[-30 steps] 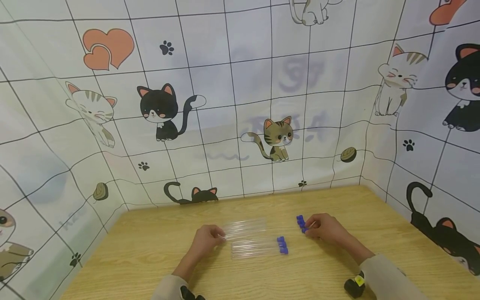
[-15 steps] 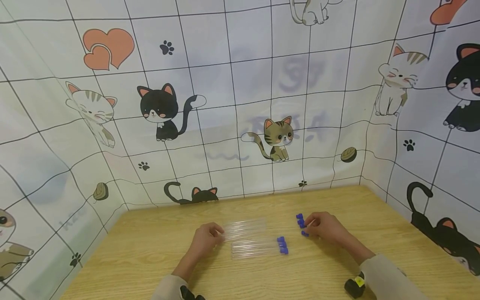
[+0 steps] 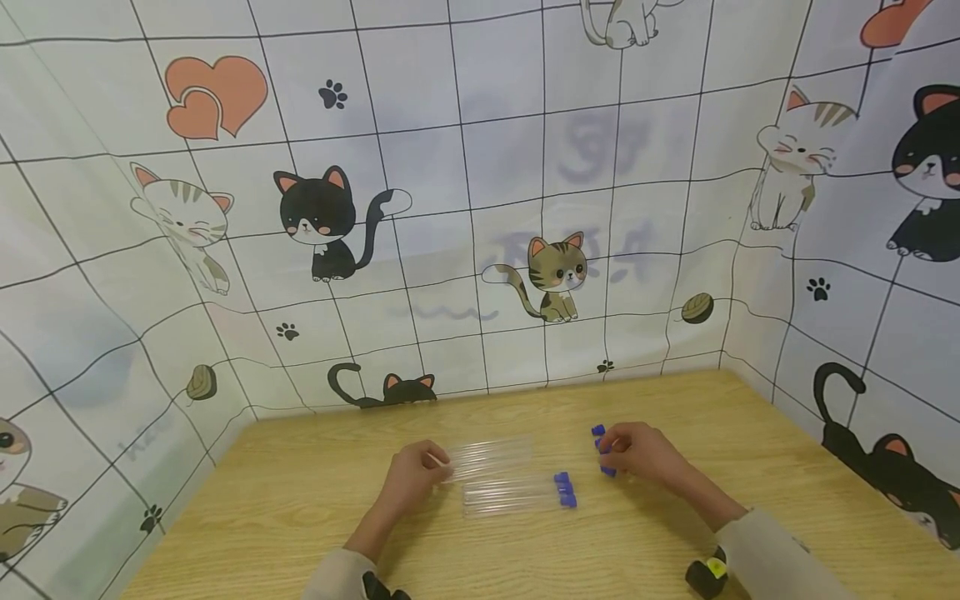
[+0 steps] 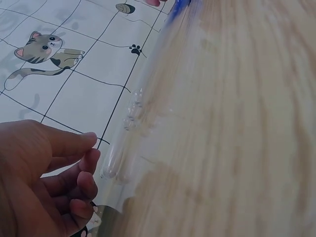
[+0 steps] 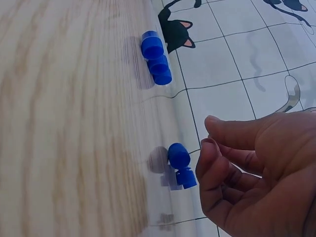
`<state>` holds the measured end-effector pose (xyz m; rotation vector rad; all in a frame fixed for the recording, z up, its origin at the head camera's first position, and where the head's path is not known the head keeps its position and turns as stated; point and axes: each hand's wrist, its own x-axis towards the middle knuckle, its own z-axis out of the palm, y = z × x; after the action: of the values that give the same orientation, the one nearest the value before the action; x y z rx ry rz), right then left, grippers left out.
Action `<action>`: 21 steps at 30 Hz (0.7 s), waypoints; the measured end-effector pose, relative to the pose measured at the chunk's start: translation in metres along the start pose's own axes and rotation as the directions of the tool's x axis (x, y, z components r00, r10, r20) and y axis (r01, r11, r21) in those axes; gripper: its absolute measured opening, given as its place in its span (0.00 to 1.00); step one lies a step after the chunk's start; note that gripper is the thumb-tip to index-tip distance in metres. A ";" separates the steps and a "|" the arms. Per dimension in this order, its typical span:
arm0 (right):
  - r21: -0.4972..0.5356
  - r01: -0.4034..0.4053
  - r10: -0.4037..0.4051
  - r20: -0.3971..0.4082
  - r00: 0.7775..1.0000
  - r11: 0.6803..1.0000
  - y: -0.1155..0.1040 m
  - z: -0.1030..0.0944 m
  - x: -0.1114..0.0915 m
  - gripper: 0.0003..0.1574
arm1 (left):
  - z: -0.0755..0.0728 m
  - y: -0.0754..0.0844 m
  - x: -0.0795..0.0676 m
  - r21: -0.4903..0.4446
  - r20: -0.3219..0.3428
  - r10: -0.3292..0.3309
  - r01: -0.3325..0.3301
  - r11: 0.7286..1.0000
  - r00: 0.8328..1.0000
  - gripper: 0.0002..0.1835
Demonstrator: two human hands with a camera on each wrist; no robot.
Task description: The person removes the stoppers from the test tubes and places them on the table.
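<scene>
Two groups of clear test tubes lie on the table, a far group [image 3: 491,456] and a near group [image 3: 510,497]. Rounded tube ends [image 4: 112,170] show in the left wrist view. Beside the far group's left end is my left hand [image 3: 417,475], fingers loosely bent, nothing visible between them. Several small blue caps [image 3: 566,490] line the near group's right end. More blue caps [image 3: 598,431] lie farther right in a short row. My right hand [image 3: 645,454] is over this row, thumb and index close together, partly hiding it; two caps [image 5: 178,156] show beside its fingers.
The wooden table [image 3: 300,517] meets a white wall covering [image 3: 450,250] printed with cats and grid lines. Black wrist cameras [image 3: 707,577] sit at both sleeves.
My right hand has shifted slightly left over the far row of caps, and the nearest cap there has become separated from the others. My left hand has barely moved.
</scene>
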<state>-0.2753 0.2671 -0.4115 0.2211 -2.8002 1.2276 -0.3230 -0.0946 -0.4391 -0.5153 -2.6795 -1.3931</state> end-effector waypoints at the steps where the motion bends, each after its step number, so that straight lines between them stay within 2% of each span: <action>1: 0.004 0.015 -0.015 0.011 1.000 1.000 0.000 0.000 0.000 0.08 | 0.000 0.001 0.000 0.001 0.002 0.005 -0.005 1.000 1.000 0.05; 6: 0.024 0.060 -0.061 0.052 0.997 0.998 0.001 0.001 0.000 0.10 | 0.000 0.007 -0.001 0.019 0.026 0.039 -0.039 0.999 0.999 0.04; 14: 0.043 0.046 -0.050 0.077 0.996 0.998 -0.003 0.002 -0.001 0.08 | 0.001 0.009 -0.001 0.053 0.099 0.071 -0.076 0.996 0.993 0.03; 21: 0.016 0.088 -0.090 0.119 0.989 0.996 -0.006 0.009 -0.003 0.09 | 0.002 0.011 -0.002 0.078 0.144 0.041 -0.053 0.996 0.989 0.02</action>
<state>-0.2718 0.2566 -0.4133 0.4298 -2.8490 1.2495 -0.3172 -0.0873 -0.4322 -0.6903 -2.8007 -1.2745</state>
